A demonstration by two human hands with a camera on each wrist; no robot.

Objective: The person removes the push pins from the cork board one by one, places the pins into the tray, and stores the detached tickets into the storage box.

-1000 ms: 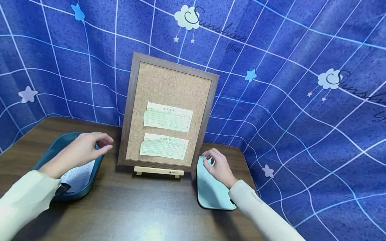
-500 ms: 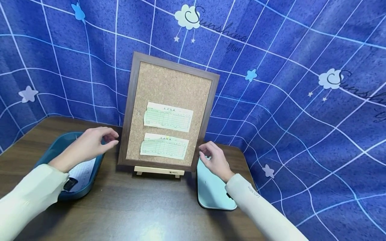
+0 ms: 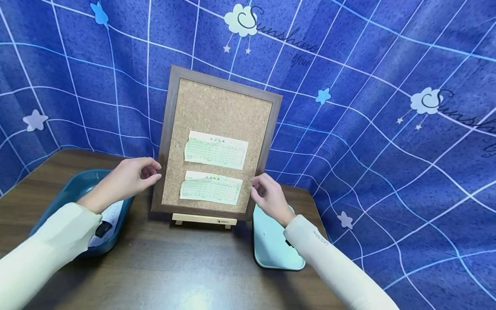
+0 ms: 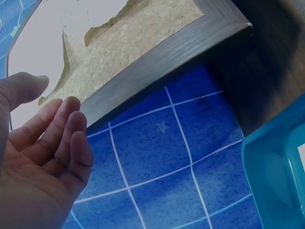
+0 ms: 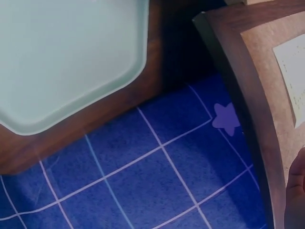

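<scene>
Oblong green-printed white paper slips (image 3: 217,150) on the brown-framed rectangular corkboard (image 3: 224,105) look light, limp and tearable, best pinched by their short edges; the empty left hand (image 3: 133,175) and right hand (image 3: 270,197) curl loosely at its sides.

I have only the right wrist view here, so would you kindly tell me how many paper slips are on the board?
Observer: Two, an upper slip and a lower slip, both on the lower half of the board.
Operator: Thank you. Is the left hand holding anything?
Observer: No, its thumb and fingers are apart, near the board's left edge.
Operator: And what sits on that side of the table?
Observer: A blue tray with paper inside.
</scene>
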